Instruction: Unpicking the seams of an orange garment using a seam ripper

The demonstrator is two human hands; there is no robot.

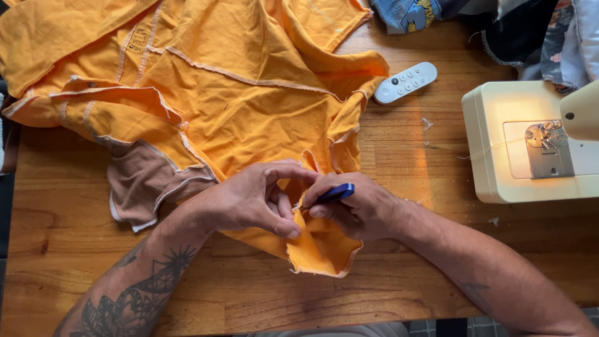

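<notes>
Head camera, close, looking down at table (405,268).

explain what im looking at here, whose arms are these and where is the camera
There is one picture, taken by a camera worn on a person's head and looking down, so the two arms that come in from the bottom are that person's own. No robot is involved.

The left hand pinches an edge of an orange garment that is spread over a wooden table. The right hand holds a small blue tool against the same edge; its tip is hidden, so I cannot tell what kind of tool it is.

To the right stands a cream sewing machine with its light on. Above the hands lies a white remote control, and more fabric is piled at the top right corner.
</notes>
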